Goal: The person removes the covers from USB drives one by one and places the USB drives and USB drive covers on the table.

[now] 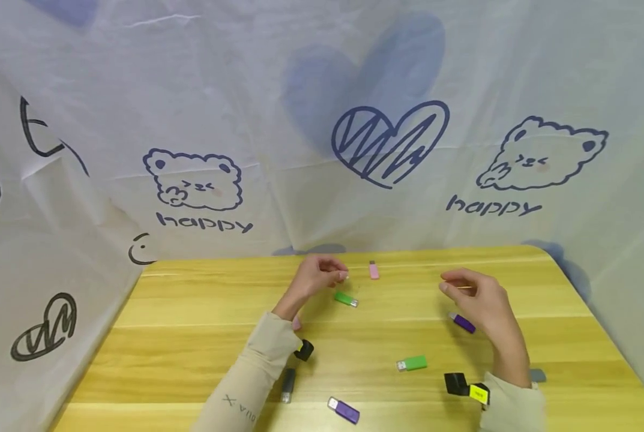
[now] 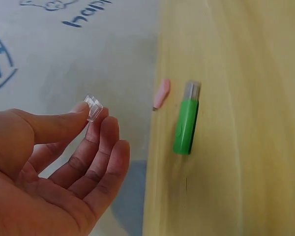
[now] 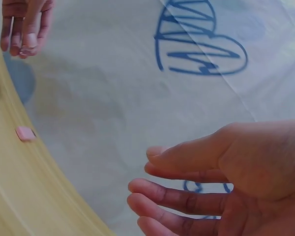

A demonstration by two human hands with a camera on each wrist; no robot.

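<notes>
My left hand (image 1: pixel 316 279) pinches a small clear plastic cap (image 2: pixel 93 107) between thumb and forefinger, the other fingers loosely bent below it. It hovers above the far part of the table, just behind a green USB stick (image 1: pixel 346 298) with a silvery end. Farther right lies a pink USB stick (image 1: pixel 374 271) close to the table's back edge. My right hand (image 1: pixel 481 300) hangs in the air with bent, relaxed fingers, and the right wrist view shows nothing between them. Just below it on the table is a dark purple USB stick (image 1: pixel 464 323).
Nearer the front lie another green USB stick (image 1: pixel 415 363), a purple one (image 1: pixel 346 411) and a dark grey one (image 1: pixel 288 385). A grey piece (image 1: pixel 538 375) shows beside the right sleeve, and a pink one (image 1: pixel 296 324) is partly hidden by the left wrist. A printed cloth (image 1: pixel 311 210) hangs behind the table.
</notes>
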